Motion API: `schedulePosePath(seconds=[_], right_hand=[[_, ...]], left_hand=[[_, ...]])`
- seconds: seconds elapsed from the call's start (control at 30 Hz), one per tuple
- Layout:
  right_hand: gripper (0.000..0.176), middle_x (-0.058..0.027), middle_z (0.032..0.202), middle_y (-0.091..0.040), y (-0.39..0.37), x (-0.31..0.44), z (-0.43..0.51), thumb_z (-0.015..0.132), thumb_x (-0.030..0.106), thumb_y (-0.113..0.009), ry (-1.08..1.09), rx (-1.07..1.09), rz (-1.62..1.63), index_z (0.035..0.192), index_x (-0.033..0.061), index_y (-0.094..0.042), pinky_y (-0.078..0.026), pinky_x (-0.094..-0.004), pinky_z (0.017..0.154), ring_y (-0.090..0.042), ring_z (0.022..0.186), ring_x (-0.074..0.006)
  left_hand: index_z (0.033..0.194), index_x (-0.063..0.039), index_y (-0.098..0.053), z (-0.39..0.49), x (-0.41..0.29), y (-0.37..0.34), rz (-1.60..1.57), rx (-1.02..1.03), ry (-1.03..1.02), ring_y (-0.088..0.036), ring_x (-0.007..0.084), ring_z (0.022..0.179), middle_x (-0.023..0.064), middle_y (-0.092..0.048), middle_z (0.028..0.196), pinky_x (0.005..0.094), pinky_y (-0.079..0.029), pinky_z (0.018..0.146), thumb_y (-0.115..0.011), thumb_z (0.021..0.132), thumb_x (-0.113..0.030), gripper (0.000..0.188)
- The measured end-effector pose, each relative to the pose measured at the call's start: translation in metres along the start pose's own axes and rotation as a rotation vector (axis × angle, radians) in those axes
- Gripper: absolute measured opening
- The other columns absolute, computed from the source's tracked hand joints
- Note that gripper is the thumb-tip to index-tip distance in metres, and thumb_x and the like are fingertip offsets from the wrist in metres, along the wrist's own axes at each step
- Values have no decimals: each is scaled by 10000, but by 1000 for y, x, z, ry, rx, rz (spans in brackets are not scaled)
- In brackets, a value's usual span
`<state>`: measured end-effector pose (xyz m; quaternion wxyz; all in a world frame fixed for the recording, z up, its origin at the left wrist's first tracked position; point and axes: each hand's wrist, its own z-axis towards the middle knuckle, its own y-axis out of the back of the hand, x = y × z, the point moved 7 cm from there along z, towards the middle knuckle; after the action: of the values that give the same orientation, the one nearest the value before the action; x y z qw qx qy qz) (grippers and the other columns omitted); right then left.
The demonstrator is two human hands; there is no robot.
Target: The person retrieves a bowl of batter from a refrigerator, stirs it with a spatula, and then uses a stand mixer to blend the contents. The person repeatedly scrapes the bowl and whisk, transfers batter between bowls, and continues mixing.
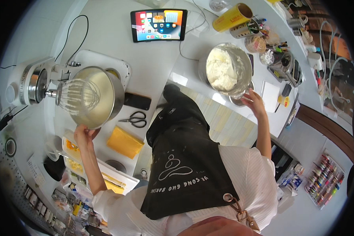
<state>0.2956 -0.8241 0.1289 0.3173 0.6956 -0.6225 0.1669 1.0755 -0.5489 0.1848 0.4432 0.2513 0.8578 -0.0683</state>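
Observation:
On the left, a steel mixing bowl (117, 97) with pale yellow contents sits under a white stand mixer (32, 81). The mixer's wire whisk (79, 96), coated in pale residue, is over the bowl. My left hand (87, 136) grips the bowl at its near rim. At the right stands a second steel bowl (242, 63), with thick whipped cream (221, 70) heaped inside. My right hand (255, 102) has its fingers at that bowl's lower right edge, beside a small round metal dish (237, 101). Whether they grip it is unclear.
Black scissors (137, 119), a phone (137, 101) and a folded yellow cloth (125, 142) lie near the left bowl. A lit tablet (159, 25) stands at the back. Beyond the right bowl are a yellow roll (232, 17) and a toaster-like metal appliance (286, 69).

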Motion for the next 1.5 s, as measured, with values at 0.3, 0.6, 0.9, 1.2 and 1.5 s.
schedulePosePath(seconds=[0.3,0.6,0.9,1.2,1.5], right_hand=[[255,-143,1086,-639,-45,37,4,1015,231,-576,111,175,125,1124,2,-547,-611,-276,694,-695,832,-214],[195,-60,825,-593,-52,73,37,883,64,-605,506,-44,-271,1050,-1,-527,-553,-273,524,-583,631,-127],[149,-111,663,-505,-137,208,-9,833,57,-619,1015,27,-958,895,-9,-500,-441,-355,545,-521,575,-203],[193,-202,682,-533,-301,290,-58,787,56,-621,1014,369,-1215,884,-30,-479,-464,-453,612,-556,608,-388],[199,-269,789,-648,-478,263,-101,775,28,-591,1084,658,-1287,944,-65,-546,-552,-457,658,-683,667,-396]], left_hand=[[777,9,-610,5,-9,-16,-28,49,-27,-570,124,592,41,-562,716,317,-640,572,-598,831,-7,58],[773,7,-616,-22,-26,-35,15,21,-22,-539,115,575,25,-530,700,319,-626,545,-616,817,-25,54],[756,11,-603,-37,-49,-34,52,-25,53,-569,127,530,37,-548,691,357,-651,564,-618,797,-6,47],[872,89,-631,-31,-76,6,251,-76,107,-683,200,608,140,-673,811,308,-627,532,-606,808,4,110],[930,107,-632,-57,-81,81,305,-244,35,-632,159,616,107,-635,800,265,-596,479,-616,813,-15,170]])
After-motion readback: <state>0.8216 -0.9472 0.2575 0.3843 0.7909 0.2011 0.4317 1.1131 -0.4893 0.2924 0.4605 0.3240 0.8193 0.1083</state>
